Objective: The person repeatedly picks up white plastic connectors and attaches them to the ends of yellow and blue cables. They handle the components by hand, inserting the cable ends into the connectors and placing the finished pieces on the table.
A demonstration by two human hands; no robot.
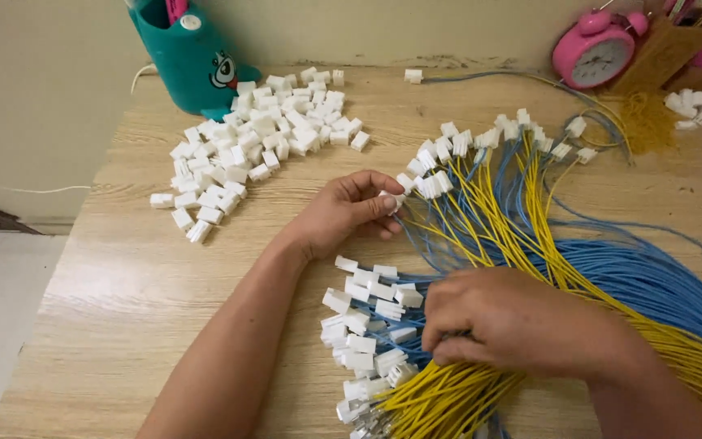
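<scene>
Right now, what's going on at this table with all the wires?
A person sits at a wooden table working through blue and yellow wires tipped with small white plastic connectors. The left hand pinches one white connector between its fingers. The right hand presses down on a bundle of finished wires near the front edge. A loose pile of white connectors lies at the back left, beside a teal holder. A pink alarm clock stands at the back right.

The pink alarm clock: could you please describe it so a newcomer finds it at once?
Start at the wooden table and follow its far edge to the right corner. There the pink alarm clock stands against the wall, the only round, white-faced thing there.
</scene>
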